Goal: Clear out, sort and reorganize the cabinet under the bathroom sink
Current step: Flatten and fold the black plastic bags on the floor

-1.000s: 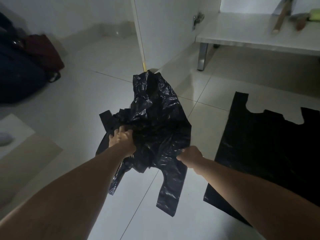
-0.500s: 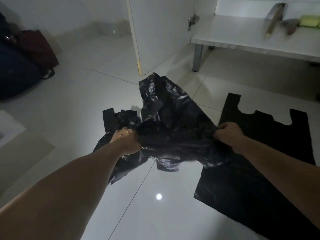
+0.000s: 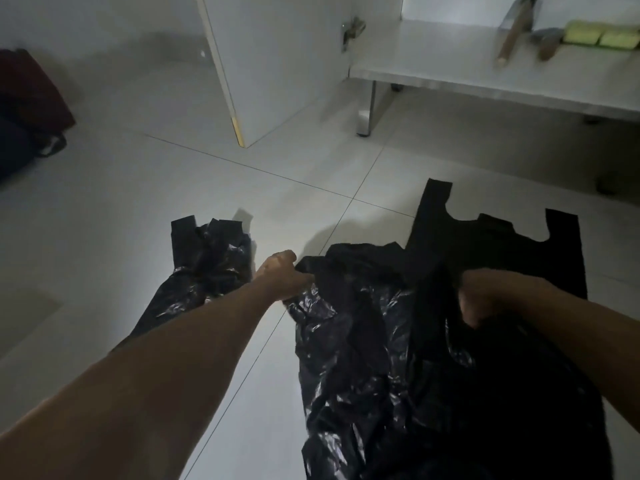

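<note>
1. A crumpled black plastic bag (image 3: 363,341) is held low over the white tiled floor (image 3: 138,209), its top edge gripped by the left hand (image 3: 284,275) and the right hand (image 3: 485,296).
2. Its long axis runs toward the viewer, top edge farthest away.
3. It partly overlaps a flat black bag (image 3: 502,247), whose handles point toward the open cabinet (image 3: 485,74).
4. A third crumpled bag (image 3: 207,261) lies left of the left hand.

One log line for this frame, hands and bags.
left hand: grips crumpled bag | right hand: grips same bag | flat bag: on floor
</note>
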{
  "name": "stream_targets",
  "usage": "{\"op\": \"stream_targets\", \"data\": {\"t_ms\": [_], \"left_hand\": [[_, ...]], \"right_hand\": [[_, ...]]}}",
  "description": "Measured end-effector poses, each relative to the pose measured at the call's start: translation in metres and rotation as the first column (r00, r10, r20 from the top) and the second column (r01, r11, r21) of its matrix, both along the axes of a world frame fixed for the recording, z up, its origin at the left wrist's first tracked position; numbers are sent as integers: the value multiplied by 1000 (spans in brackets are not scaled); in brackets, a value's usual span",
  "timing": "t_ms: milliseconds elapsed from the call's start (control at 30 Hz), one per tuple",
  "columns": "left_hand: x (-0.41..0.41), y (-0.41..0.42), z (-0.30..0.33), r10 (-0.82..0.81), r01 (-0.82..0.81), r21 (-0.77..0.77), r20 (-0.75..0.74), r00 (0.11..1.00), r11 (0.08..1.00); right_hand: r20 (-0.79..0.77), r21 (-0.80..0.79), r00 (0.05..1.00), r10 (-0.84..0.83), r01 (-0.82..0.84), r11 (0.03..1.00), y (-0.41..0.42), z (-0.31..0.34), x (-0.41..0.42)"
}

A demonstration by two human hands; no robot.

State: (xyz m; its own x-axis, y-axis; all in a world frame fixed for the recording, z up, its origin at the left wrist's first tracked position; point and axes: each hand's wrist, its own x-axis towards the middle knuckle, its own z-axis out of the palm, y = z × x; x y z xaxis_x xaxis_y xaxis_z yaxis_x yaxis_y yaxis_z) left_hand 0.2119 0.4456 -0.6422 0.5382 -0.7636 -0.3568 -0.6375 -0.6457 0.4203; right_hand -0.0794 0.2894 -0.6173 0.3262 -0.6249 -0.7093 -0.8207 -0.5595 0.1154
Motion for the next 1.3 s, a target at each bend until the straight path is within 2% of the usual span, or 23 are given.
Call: {"op": "stream_targets", "data": {"t_ms": [67,100,167,233,333,400,467,500,567,667,867,1100,1200,1300], "left_hand": [[-6,-9,-7,-4,2,-35,-64,998,999],[-9,-13,-10,-43,41,-19,-72,996,999],[-13,-19,-16,-98,104,55,-91,991,993],[-14,-23,-27,-86,93,103,-76,993,990],[-13,-25,-38,-2,3,80,-12,1000,997],[-11,-27,-34,28,-27,9,-157,987,1000],[-12,-32,-15,-17,-18,-86,-386,923,996],[-13,-34,-2,-61,6,-123,-447,892,992],[-12,-37,24,-149,69,-182,-473,868,981],[-8,-37,51,-190,102,-206,-470,862,973],[-8,-30,85,-241,183,-204,-316,918,962],[-20,-29,119,-311,318,-161,67,948,934],[-27,-39,136,-291,316,-157,161,943,936],[-43,-59,160,-266,323,-223,253,930,920]], "right_hand": [[249,-191,968,9,40,981,-4,-4,12],[376,-209,927,3,82,974,-3,-5,22],[579,-172,815,-7,131,976,-7,-13,41],[678,-95,735,-4,94,991,-8,-20,61],[674,7,739,-15,15,1000,-8,-30,83],[665,74,746,-38,-15,997,-7,-36,95],[649,103,761,-13,-71,992,-9,-37,103],[631,104,776,12,-99,990,-12,-35,106],[627,172,779,-34,-96,980,-18,-25,108],[623,289,772,-127,-76,954,-23,-6,102],[577,207,813,-78,-54,977,-21,30,74],[685,154,722,-97,-14,988,-25,85,25],[688,77,722,-75,30,997,-32,103,1],[618,-117,786,-2,94,989,-52,127,-24]]}}
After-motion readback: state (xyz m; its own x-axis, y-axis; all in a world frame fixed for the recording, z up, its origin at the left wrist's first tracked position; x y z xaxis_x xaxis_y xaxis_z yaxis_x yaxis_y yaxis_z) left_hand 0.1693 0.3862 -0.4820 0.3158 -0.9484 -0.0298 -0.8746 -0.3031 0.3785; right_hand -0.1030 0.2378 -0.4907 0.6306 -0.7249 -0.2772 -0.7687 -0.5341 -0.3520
